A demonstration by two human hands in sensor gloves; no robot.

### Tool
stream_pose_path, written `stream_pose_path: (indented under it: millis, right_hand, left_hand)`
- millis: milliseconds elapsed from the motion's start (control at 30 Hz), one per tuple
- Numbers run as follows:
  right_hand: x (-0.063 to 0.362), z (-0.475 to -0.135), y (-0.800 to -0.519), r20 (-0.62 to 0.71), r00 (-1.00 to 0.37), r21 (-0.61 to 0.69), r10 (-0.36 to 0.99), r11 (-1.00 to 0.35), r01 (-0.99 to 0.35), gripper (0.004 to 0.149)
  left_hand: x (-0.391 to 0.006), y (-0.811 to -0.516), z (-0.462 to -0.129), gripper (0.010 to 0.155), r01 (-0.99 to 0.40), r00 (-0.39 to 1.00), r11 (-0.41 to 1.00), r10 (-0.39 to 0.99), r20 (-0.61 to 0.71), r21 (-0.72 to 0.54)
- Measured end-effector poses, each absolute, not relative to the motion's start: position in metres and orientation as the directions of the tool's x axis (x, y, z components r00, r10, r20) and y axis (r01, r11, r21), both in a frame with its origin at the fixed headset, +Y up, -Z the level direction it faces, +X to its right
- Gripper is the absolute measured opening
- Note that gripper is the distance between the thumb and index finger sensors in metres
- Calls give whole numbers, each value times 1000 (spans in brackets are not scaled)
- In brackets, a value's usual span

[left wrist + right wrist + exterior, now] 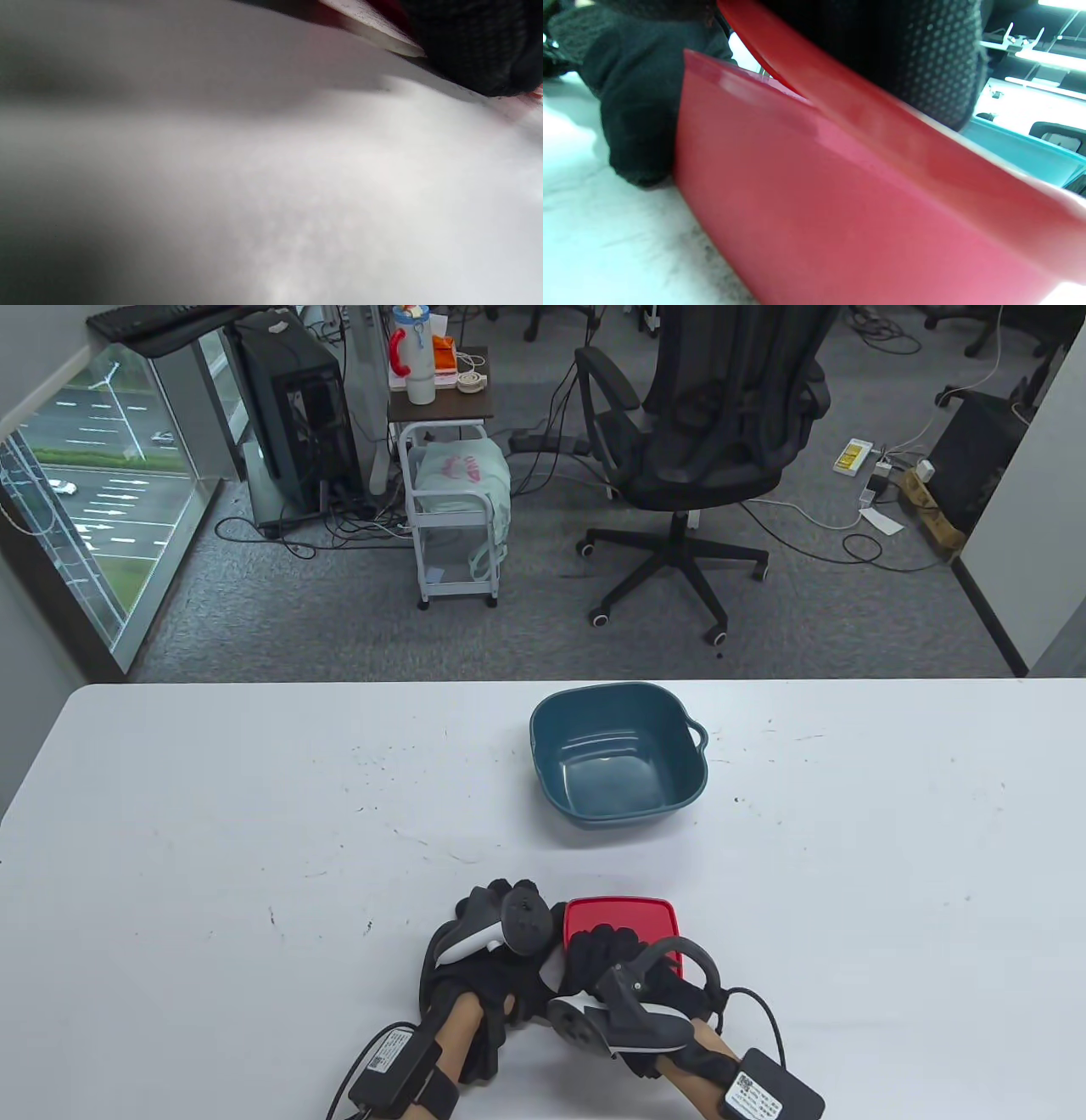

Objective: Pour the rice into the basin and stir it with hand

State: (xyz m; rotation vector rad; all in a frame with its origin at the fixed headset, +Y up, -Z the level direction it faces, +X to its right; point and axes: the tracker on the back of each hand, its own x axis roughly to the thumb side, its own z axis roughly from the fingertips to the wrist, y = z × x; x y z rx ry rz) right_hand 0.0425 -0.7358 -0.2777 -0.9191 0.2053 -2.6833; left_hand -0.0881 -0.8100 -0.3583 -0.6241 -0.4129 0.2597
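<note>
- Red lidded box (619,920) is sitting near the tabletop's (212,814) front edge; right grip (607,963) is grasping its lid, left grip (488,950) holding its side.
- Teal basin (618,751) is standing near the far edge.

Table view is evenly and brightly lit; daylight is admitted through the window (81,483) at upper left. Only soft, faint shadows are cast on the white table (212,814). Straight edges are bowed by wide-angle distortion. Left wrist view is almost wholly blurred, grey shading at left and bottom. Right wrist view is out of focus on the red box (840,203); ceiling lights (1048,55) are blown out at upper right.
</note>
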Motion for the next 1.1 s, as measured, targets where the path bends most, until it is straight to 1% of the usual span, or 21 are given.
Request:
stream_pose_path:
  millis: [67,167,267,400,433,533,567,600,667,733,833,933,967,1033,1100]
  right_hand:
    - [44,-277,-736,584,-749,-225,-314,-948,223,63]
    - [51,-277,-735,570,-774,-258,-278,-954,153,59]
    - [66,-284,-730,576,-807,-224,-132,-974,-1,57]
    - [92,-300,-725,571,-808,-119,148,-958,-259,54]
    - [96,-302,-726,568,-801,-109,187,-948,-299,54]
    - [103,-303,-725,557,-796,-109,237,-929,-353,53]
    - [107,-303,-724,551,-791,-116,268,-913,-390,53]
    - [116,-307,-724,540,-764,-65,352,-888,-455,53]
    - [125,-307,-722,529,-731,-36,431,-849,-527,54]
    - [130,-306,-718,520,-734,-38,437,-847,-531,54]
    - [138,-305,-716,514,-706,-40,488,-808,-587,55]
    - [150,-300,-711,526,-682,-108,509,-755,-647,57]
    - [154,-300,-710,525,-668,-110,527,-736,-667,57]
    - [169,-300,-703,491,-644,-124,586,-685,-718,55]
    - [195,-303,-698,406,-612,-171,679,-601,-780,51]
  left_hand:
    - [-86,-811,-359,125,-103,893,779,346,288,-618]
    - [-84,-813,-359,126,-84,899,772,331,286,-630]
    - [-84,-814,-359,126,-85,901,772,330,283,-630]
    - [-83,-813,-359,126,-89,902,774,329,278,-627]
    - [-83,-814,-359,126,-90,903,774,329,277,-626]
    - [-82,-814,-359,127,-87,904,776,325,278,-625]
    - [-82,-814,-359,126,-87,904,774,325,276,-627]
    - [-82,-814,-359,126,-86,905,773,325,275,-629]
    - [-82,-813,-359,126,-87,904,774,326,277,-628]
    - [-83,-814,-359,126,-92,903,774,330,276,-626]
    - [-83,-814,-359,127,-97,901,774,335,274,-626]
    - [-84,-814,-359,126,-99,900,770,340,274,-630]
    - [-84,-814,-359,127,-99,900,770,340,274,-631]
    - [-84,-814,-359,127,-99,900,769,341,273,-632]
    - [-84,-814,-359,126,-99,900,768,341,273,-632]
